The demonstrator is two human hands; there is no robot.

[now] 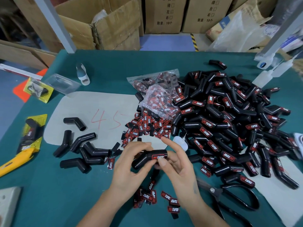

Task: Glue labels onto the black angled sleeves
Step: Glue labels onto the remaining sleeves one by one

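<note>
**Black angled rubber sleeve in hand, label being pressed on**

Black angled rubber sleeve (148, 158) sits between both my hands, just above the teal table mat (65, 194), near the front edge. My left hand (131, 163) curls around its lower leg, fingers wrapped on it. My right hand (178, 164) supports the upper leg from behind, thumb pressing the red-and-black rectangular label (158, 157) onto it; index finger sticks up free. Hands are close together, both on the same sleeve.

Progress, judged from the layout: mostly done. Big heap of labelled black sleeves (229, 125) fills the right side of the table, labels showing on many. Small group of bare black sleeves (82, 149) lies to the left, near the pale paper sheet (91, 108) with a red number written on it. So only a handful looks left, plus the one I hold.

Supplies: loose pile of red-and-black labels (147, 126) just beyond my hands, more in clear plastic bags (157, 89) behind that, a few spare labels (170, 202) on the mat between my wrists. Small translucent glue bottle (180, 141) lies just past my right fingers, at the heap's edge.

Also here: black scissors (232, 197) at right, yellow utility knife (14, 163) at left, cardboard boxes (114, 27) behind the table.

Can't tell whether the glue under this label has set.
</note>
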